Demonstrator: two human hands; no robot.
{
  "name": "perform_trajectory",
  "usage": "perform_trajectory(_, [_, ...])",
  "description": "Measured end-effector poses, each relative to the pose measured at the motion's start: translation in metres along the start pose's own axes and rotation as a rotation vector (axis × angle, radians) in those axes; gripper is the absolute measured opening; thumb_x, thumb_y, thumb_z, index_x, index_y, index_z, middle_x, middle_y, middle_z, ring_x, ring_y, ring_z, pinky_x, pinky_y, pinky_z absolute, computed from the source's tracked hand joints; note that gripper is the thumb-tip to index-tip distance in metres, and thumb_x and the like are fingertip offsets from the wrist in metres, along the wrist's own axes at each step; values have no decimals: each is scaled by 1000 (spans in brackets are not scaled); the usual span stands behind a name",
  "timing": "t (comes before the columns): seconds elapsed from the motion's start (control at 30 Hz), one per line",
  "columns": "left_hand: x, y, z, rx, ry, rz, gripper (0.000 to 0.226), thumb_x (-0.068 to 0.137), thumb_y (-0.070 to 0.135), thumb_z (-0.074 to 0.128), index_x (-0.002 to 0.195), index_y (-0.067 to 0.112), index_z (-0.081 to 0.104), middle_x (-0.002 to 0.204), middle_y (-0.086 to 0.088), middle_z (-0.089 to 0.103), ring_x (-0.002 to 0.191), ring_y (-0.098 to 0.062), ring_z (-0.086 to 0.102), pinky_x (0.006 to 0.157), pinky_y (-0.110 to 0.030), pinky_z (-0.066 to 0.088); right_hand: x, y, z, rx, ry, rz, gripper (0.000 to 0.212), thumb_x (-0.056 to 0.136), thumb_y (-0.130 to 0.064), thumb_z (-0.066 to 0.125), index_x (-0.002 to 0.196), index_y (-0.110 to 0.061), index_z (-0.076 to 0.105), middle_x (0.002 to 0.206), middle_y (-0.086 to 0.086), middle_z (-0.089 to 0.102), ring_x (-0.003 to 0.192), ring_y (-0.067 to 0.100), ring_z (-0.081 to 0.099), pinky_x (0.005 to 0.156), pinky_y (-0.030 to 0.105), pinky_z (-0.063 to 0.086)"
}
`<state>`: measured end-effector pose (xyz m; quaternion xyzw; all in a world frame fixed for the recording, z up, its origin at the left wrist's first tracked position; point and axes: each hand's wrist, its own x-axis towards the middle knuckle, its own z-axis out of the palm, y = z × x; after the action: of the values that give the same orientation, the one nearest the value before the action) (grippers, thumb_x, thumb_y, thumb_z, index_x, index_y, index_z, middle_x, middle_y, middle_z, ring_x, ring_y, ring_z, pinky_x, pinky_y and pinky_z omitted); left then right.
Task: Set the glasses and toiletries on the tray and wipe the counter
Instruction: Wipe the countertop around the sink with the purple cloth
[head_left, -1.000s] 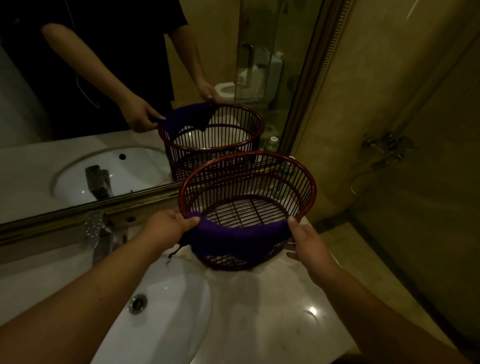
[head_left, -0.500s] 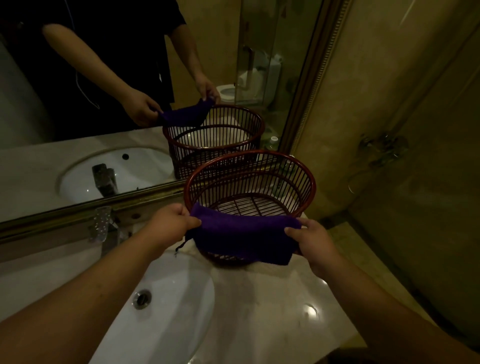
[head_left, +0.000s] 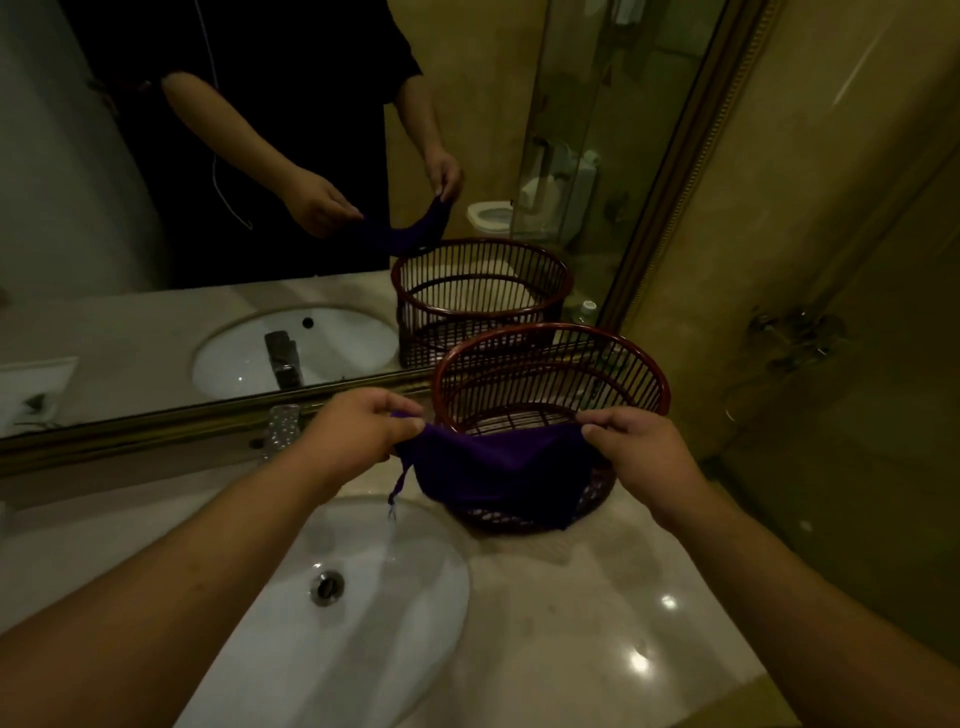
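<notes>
A purple cloth (head_left: 493, 475) hangs stretched between my two hands, in front of a round dark-red slatted basket (head_left: 613, 364). My left hand (head_left: 358, 428) pinches the cloth's left corner. My right hand (head_left: 636, 449) pinches its right corner. The cloth sags in the middle and covers the basket's near wall; a thin cord dangles from its left side. The basket stands on the pale marble counter (head_left: 597, 613), right of the sink, and looks empty inside. No glasses or toiletries show.
A white oval sink (head_left: 322, 623) with a metal drain lies at the lower left. A faucet (head_left: 283, 428) stands behind it. A gold-framed mirror (head_left: 208, 291) covers the back wall. The counter ends at right, beside a glass shower wall (head_left: 841, 364).
Both hands lifted the purple cloth off the basket's near rim and pulled it toward me; it now hangs spread in front of the basket. The basket stayed put.
</notes>
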<state>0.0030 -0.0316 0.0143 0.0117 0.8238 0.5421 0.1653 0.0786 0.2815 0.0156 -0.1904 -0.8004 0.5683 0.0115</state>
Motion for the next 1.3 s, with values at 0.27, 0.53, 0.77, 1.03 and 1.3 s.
perform_trajectory(0.27, [-46, -6, -56, -20, -5, 45, 19, 92, 17, 71, 105, 31, 72, 88, 12, 77, 78, -5, 72, 73, -30, 56, -24, -46, 121, -164, -283, -125, 32, 86, -32, 79, 116, -39, 70, 101, -9, 76, 91, 11, 74, 73, 34, 64])
perform_trajectory(0.53, [-90, -51, -114, -89, 23, -4, 20, 93, 17, 69, 106, 32, 74, 94, 7, 76, 81, -10, 73, 63, -20, 56, -57, -69, 244, -327, -494, -290, 49, 74, -47, 86, 117, -38, 66, 102, -10, 73, 90, 6, 71, 77, 31, 63])
perform_trajectory(0.77, [-137, -125, -168, -121, 168, -135, 24, 92, 29, 70, 115, 35, 65, 99, 5, 75, 86, -9, 72, 77, -32, 56, -78, -60, 346, -512, -543, -375, 18, 88, -26, 72, 93, -42, 65, 84, -9, 70, 73, 5, 69, 60, 25, 60])
perform_trajectory(1.03, [-214, -277, -240, 249, 489, -448, 84, 75, 63, 77, 145, 35, 40, 146, 2, 50, 117, -19, 58, 88, -33, 47, -82, -43, 432, -521, -553, -353, 17, 91, -23, 71, 103, -34, 68, 87, -9, 71, 80, 9, 70, 67, 30, 61])
perform_trajectory(1.3, [-282, -399, -250, 659, 546, -605, 117, 66, 88, 61, 158, 29, 18, 168, -5, 11, 150, -31, 18, 118, -54, 24, -66, -26, 511, -506, -413, -359, 22, 94, -20, 65, 116, -22, 68, 82, -8, 63, 73, 11, 64, 54, 26, 48])
